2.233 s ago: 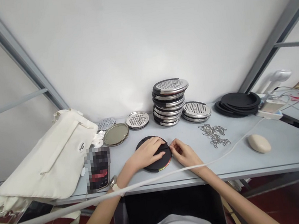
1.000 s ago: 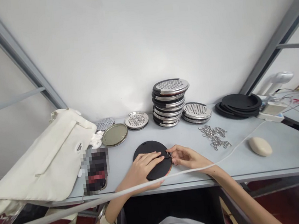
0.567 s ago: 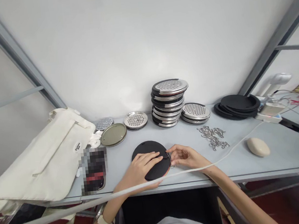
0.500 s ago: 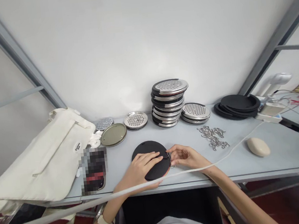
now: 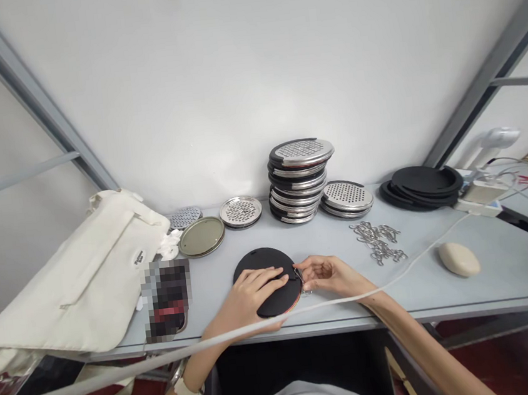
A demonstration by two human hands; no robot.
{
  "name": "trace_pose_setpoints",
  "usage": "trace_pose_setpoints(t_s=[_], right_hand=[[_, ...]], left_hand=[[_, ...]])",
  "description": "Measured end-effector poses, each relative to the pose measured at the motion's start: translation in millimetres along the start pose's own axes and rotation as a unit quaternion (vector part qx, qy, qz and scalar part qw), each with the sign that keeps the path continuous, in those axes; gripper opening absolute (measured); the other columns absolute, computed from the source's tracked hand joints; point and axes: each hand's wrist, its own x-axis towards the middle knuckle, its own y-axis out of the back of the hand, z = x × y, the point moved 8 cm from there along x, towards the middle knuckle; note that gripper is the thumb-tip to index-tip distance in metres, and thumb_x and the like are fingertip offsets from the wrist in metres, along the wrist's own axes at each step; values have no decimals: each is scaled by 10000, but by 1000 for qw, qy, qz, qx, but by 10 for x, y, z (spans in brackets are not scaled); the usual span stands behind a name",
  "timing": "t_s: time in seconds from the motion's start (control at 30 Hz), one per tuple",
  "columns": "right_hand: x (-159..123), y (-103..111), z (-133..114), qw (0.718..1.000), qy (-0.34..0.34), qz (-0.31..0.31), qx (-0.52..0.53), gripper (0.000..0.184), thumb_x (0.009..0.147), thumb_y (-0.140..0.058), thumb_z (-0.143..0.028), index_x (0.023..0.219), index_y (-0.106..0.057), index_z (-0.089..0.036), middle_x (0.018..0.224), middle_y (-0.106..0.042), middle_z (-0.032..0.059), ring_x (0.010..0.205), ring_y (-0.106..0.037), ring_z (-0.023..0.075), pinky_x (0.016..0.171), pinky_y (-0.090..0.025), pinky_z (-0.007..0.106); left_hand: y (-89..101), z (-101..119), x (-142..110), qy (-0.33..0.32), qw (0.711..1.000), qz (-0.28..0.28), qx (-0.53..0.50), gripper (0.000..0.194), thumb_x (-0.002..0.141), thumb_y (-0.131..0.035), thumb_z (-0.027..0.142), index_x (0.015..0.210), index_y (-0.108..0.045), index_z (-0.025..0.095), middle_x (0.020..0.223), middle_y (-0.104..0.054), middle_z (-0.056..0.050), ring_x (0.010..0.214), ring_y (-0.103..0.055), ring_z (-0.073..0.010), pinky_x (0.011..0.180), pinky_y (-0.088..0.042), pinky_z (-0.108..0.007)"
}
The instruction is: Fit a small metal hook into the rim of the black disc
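Observation:
A round black disc (image 5: 271, 262) with a thin orange edge at its lower right lies flat on the grey desk. My left hand (image 5: 250, 296) grips it from the near left, fingers spread over its top and thumb near the lower rim. At the disc's right edge, my right hand (image 5: 322, 276) pinches a small metal clip (image 5: 299, 274) between thumb and forefinger. The clip touches the rim; whether it passes through a hole is hidden by the fingers. A heap of similar metal clips (image 5: 378, 242) lies to the right.
Behind stand a tall stack of round graters (image 5: 300, 181), a lower grater stack (image 5: 346, 196), black discs (image 5: 423, 186) and an olive round plate (image 5: 202, 236). A white bag (image 5: 88, 279) and phone (image 5: 167, 302) lie left, a beige rounded object (image 5: 459, 259) right. A white cable (image 5: 231, 333) crosses in front.
Since the first frame, the disc has shifted slightly nearer to me and my left hand has slid toward its near edge. My right hand stays at the rim with the clip; lately little moves.

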Motion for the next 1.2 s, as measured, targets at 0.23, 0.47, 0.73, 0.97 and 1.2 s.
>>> trace_pose_setpoints(t_s=[0.23, 0.47, 0.73, 0.97, 1.2], right_hand=[[-9, 0, 3, 1000, -4, 6, -14, 427, 637, -674, -336, 998, -549, -145, 762, -608, 14, 716, -579, 114, 721, -458, 298], [-21, -6, -5, 1000, 5, 6, -13, 406, 643, -670, -336, 983, -538, -159, 771, -599, 8, 736, -574, 113, 724, -445, 287], [-30, 9, 9, 1000, 11, -5, -18, 385, 678, -648, -317, 1013, -537, -161, 781, -594, 8, 747, -564, 109, 737, -433, 286], [-31, -14, -9, 1000, 8, -15, -17, 359, 690, -638, -330, 986, -531, -156, 817, -608, 27, 778, -570, 123, 761, -428, 302], [-41, -8, -10, 1000, 20, -13, -10, 301, 671, -661, -314, 900, -532, -167, 758, -592, 1, 728, -559, 109, 735, -426, 291]], left_hand=[[14, 7, 5, 5, 1000, -5, -7, 605, 690, -571, 396, 1254, -401, 254, 1299, -439, -46, 1191, -399, -219, 974, -298, -351], [9, 9, 6, 8, 1000, 4, -5, 603, 689, -570, 407, 1248, -405, 255, 1298, -440, -38, 1197, -393, -212, 982, -296, -344], [20, 7, 0, 7, 1000, -10, -9, 598, 705, -554, 398, 1261, -390, 250, 1318, -419, -37, 1214, -373, -210, 990, -289, -350], [0, 0, -6, 9, 1000, -1, -9, 594, 704, -551, 414, 1255, -396, 257, 1318, -419, -23, 1209, -378, -197, 996, -279, -336], [21, 5, -5, 3, 1000, -5, -1, 603, 705, -557, 402, 1264, -385, 257, 1308, -429, -26, 1202, -386, -200, 979, -298, -335]])
